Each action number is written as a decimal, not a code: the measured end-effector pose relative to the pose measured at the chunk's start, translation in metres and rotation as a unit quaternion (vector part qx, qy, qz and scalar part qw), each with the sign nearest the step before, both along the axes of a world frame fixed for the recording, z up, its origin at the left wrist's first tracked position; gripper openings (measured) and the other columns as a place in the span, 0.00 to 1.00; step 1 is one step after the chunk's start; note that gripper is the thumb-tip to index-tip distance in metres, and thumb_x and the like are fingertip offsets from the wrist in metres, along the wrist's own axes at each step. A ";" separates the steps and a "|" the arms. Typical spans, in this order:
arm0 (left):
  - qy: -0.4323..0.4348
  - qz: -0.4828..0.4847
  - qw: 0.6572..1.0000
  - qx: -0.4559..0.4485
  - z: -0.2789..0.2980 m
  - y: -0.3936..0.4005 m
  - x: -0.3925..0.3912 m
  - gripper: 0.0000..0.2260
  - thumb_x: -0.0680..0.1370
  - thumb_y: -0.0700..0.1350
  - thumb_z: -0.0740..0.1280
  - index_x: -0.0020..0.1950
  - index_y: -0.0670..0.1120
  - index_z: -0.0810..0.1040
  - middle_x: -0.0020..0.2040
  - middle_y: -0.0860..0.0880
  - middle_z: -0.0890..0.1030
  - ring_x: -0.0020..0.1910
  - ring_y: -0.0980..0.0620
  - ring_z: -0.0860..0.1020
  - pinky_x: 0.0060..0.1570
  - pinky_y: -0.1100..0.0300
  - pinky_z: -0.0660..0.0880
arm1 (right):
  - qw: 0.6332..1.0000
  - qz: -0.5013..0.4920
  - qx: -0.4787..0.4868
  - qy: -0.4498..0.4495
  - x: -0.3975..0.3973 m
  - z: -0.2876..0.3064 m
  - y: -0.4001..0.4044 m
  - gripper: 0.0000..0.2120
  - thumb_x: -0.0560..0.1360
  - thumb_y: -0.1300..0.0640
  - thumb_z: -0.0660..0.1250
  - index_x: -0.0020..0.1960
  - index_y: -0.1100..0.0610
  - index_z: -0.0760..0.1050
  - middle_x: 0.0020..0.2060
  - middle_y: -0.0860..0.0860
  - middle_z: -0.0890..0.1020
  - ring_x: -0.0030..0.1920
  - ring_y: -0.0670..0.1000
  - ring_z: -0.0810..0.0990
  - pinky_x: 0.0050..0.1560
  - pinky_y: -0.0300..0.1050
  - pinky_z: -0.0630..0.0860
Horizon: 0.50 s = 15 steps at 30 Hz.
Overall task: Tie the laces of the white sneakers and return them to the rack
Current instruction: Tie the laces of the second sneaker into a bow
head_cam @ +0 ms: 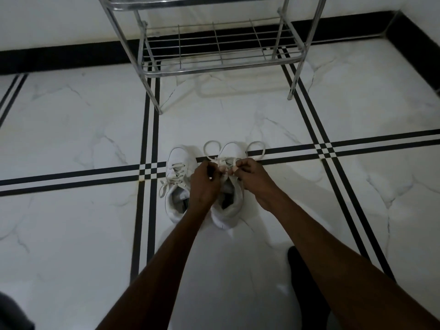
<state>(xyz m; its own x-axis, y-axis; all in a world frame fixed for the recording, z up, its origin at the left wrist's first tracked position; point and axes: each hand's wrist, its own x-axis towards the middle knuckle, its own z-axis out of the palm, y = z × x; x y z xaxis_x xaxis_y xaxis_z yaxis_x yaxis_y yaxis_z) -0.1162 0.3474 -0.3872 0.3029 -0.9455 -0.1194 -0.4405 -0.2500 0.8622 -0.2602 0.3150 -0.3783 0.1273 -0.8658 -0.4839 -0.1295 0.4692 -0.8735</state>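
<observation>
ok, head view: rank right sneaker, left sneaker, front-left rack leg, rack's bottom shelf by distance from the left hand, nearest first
1. right sneaker: directly under the left hand, which pinches its laces.
2. left sneaker: just to the hand's left, on the floor.
3. front-left rack leg: ahead and to the left.
4. bottom shelf: farthest, ahead near the wall.

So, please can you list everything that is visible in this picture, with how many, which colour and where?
sneakers: two, white, side by side on the floor; left sneaker with loose laces, right sneaker under the hands
laces: off-white, two loops lying past the right sneaker's toe
rack: one, silver metal, against the wall, lower shelf holds nothing
floor: white marble tiles with black double lines
skirting: black, along the wall base
left hand: pinching the lace
right hand: pinching the lace
</observation>
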 end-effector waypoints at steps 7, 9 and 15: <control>0.224 -0.020 0.974 -0.021 0.033 0.001 0.013 0.11 0.83 0.49 0.65 0.49 0.43 0.82 0.50 0.40 0.86 0.53 0.40 0.84 0.59 0.40 0.81 | 0.993 0.012 -0.108 0.038 0.008 0.032 -0.014 0.07 0.77 0.55 0.70 0.51 0.55 0.85 0.44 0.53 0.88 0.46 0.48 0.86 0.47 0.43 0.80; 0.167 -0.046 0.983 -0.065 0.046 -0.005 0.015 0.12 0.83 0.51 0.66 0.50 0.44 0.84 0.49 0.42 0.86 0.51 0.39 0.84 0.53 0.38 0.82 | 0.977 0.098 -0.152 0.111 0.008 0.040 -0.015 0.07 0.76 0.56 0.70 0.49 0.54 0.86 0.41 0.54 0.88 0.45 0.52 0.87 0.51 0.51 0.83; 0.097 -0.125 0.986 -0.054 0.057 -0.021 0.021 0.16 0.85 0.52 0.61 0.51 0.42 0.81 0.47 0.51 0.85 0.46 0.49 0.85 0.45 0.43 0.84 | 0.917 0.337 -0.125 0.172 0.005 0.062 -0.017 0.10 0.78 0.49 0.67 0.46 0.55 0.82 0.47 0.56 0.85 0.49 0.55 0.83 0.51 0.50 0.79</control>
<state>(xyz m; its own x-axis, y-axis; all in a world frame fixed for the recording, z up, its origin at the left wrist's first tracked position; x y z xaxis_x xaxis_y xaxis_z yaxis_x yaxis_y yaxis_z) -0.0951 0.3269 -0.3300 0.0396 -0.9981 -0.0468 -0.3014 -0.0566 0.9518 -0.2550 0.2977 -0.3160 0.5520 -0.7358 -0.3924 -0.6042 -0.0286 -0.7963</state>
